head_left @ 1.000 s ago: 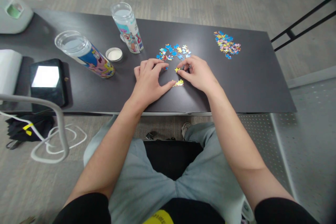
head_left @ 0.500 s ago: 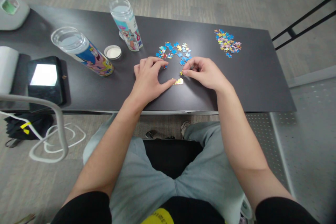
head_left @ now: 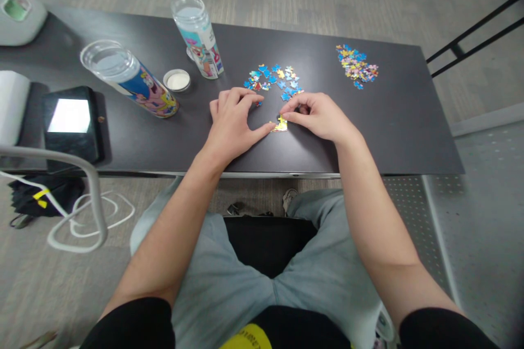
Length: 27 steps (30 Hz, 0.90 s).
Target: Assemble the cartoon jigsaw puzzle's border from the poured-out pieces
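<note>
Between the fingertips of my right hand (head_left: 313, 113) is a small yellow puzzle piece (head_left: 282, 119), pinched at the upper edge of a short yellow strip of puzzle pieces (head_left: 280, 127). My left hand (head_left: 233, 125) rests on the dark table with fingers spread, its thumb touching the strip's left end. Its index finger lies close to a small red and blue piece. Just beyond both hands lies a loose group of mostly blue puzzle pieces (head_left: 265, 73). Part of the held piece is hidden by my fingers.
A denser pile of puzzle pieces (head_left: 356, 67) lies at the table's right. Two clear-topped printed jars (head_left: 139, 87) (head_left: 200, 43) stand left, with a round white lid (head_left: 177, 80) between them. Farther left is a black device with a lit screen (head_left: 69, 115).
My right hand has shifted slightly left and down, bringing the yellow puzzle piece from just above the strip to its upper edge. The left hand stays almost in place.
</note>
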Each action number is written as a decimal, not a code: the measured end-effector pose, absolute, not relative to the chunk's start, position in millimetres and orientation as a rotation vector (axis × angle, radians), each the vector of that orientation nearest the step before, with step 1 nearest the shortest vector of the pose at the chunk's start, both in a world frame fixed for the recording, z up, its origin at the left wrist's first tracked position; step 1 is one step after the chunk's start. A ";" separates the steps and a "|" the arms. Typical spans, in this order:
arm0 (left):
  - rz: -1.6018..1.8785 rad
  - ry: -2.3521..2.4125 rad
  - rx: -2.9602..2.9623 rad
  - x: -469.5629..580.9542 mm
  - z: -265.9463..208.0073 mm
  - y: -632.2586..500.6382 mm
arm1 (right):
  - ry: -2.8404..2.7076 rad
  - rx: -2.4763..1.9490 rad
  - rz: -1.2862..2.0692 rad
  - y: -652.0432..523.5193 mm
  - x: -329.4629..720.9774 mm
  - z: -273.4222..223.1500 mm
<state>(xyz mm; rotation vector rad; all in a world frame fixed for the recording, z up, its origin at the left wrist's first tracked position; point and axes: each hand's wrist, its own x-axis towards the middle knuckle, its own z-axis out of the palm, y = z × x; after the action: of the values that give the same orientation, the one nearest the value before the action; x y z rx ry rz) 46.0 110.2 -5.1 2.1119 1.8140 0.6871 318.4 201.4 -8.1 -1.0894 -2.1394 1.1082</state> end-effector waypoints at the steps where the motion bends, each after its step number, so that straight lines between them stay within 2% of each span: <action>1: 0.687 1.815 2.112 45.9 -5.2 110.1 | -2.140 -1.090 1.097 201.1 318.4 -8.7; 13: 0.702 1.877 2.089 46.5 -6.1 110.1 | -2.291 -1.052 0.896 195.2 325.4 -0.6; 27: 0.735 1.877 2.063 43.3 -4.8 113.5 | -2.131 -1.225 1.054 205.5 386.8 3.4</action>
<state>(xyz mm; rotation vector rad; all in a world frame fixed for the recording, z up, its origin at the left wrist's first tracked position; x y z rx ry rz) 43.3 113.5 -4.8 2.0629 1.8767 0.7353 386.8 205.5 3.4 -1.2253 -2.1309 1.0540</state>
